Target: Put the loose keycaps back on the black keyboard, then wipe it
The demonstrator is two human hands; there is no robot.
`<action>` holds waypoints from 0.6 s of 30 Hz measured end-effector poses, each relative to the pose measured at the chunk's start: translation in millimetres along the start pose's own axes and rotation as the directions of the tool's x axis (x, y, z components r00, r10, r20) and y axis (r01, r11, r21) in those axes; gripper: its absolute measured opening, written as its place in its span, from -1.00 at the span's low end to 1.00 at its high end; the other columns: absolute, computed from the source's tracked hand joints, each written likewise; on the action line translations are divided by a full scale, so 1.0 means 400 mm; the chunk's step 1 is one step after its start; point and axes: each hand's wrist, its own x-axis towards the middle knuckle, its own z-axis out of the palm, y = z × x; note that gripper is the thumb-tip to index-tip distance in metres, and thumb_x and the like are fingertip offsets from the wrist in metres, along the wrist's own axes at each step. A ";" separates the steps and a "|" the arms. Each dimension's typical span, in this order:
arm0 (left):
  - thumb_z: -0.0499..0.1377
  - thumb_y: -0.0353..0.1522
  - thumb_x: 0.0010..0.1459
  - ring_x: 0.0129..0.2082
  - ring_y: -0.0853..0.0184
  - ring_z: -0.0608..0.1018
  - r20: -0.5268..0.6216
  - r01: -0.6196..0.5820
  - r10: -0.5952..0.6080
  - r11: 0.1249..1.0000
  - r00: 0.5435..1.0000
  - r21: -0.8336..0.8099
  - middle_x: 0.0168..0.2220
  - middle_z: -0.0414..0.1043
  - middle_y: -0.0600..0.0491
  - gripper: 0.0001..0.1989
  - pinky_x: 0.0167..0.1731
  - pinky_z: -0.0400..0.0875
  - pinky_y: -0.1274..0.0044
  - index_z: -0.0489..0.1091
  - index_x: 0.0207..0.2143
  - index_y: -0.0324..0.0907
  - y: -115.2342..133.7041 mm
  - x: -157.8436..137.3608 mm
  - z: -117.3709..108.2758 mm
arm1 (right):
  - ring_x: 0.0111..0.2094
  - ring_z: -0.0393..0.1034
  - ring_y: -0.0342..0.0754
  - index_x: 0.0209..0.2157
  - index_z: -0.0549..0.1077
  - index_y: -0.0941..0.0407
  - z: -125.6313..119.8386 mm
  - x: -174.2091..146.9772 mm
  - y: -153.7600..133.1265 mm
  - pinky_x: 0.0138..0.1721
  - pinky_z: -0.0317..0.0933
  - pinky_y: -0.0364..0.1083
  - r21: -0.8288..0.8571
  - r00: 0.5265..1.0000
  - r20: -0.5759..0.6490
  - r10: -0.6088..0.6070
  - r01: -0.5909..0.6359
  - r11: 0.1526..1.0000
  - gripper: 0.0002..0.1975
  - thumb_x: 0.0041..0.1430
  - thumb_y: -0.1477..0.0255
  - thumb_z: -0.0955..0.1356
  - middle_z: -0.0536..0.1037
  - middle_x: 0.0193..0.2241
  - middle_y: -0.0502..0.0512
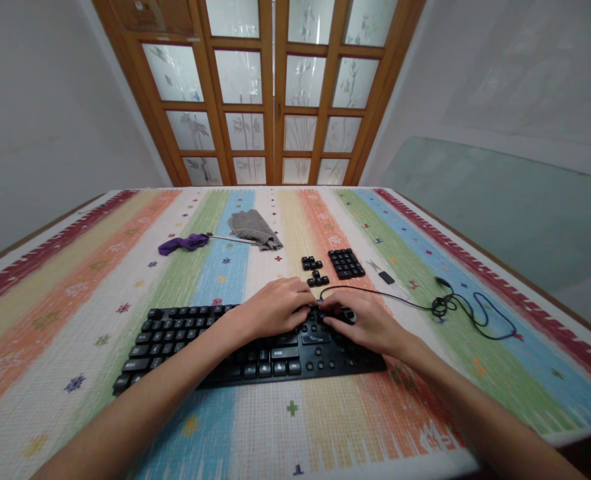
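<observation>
A black keyboard (175,328) lies flat on the table. Its left and middle keys are on; the bare switches of its arrow and number sections show at the right. My left hand (286,303) rests over its upper right part, fingers bent together near the back edge. Close beside it, my right hand (362,319) has thumb and fingers closed in a pinch over the top right of the keyboard. Whatever is between the fingertips of either hand is hidden. Behind the hands lie small groups of loose keycaps (312,263) and a block of number-pad keycaps (346,264).
A small black tool with wire prongs (386,277) lies right of the keycaps. The keyboard's cable (442,305) is bundled at the right. Farther back are a purple cloth (185,244), a thin stick (231,239) and a grey cloth (254,227) on the striped tablecloth (100,280).
</observation>
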 end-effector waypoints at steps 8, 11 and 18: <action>0.16 -0.50 0.23 -0.05 0.22 0.53 0.006 -0.077 0.077 0.997 0.997 -0.026 -0.05 0.51 -0.05 -0.77 -0.03 0.42 0.40 0.54 -0.10 -0.16 0.000 -0.002 0.006 | -0.28 0.46 -0.04 -0.21 0.45 0.09 -0.002 0.002 -0.002 -0.23 0.35 -0.06 0.025 1.000 0.013 -0.004 0.003 1.000 -0.88 0.20 0.52 0.36 0.57 -0.31 0.06; 0.16 -0.52 0.23 -0.02 0.21 0.51 0.018 -0.092 0.093 0.995 0.996 -0.022 -0.01 0.49 -0.05 -0.72 0.01 0.41 0.39 0.52 -0.05 -0.15 0.000 0.000 0.012 | -0.30 0.46 -0.05 -0.22 0.46 0.09 -0.003 0.002 -0.001 -0.24 0.33 -0.07 0.030 1.000 0.016 -0.005 0.004 1.000 -0.89 0.19 0.54 0.36 0.57 -0.33 0.04; 0.12 -0.53 0.25 -0.01 0.19 0.50 0.039 -0.097 0.097 0.995 0.994 -0.007 0.00 0.48 -0.06 -0.69 0.02 0.41 0.38 0.51 -0.02 -0.16 0.001 0.002 0.029 | -0.33 0.47 -0.07 -0.24 0.48 0.09 0.000 -0.004 0.003 -0.27 0.31 -0.10 0.025 1.000 -0.005 0.009 -0.009 1.000 -0.89 0.19 0.54 0.38 0.58 -0.35 0.02</action>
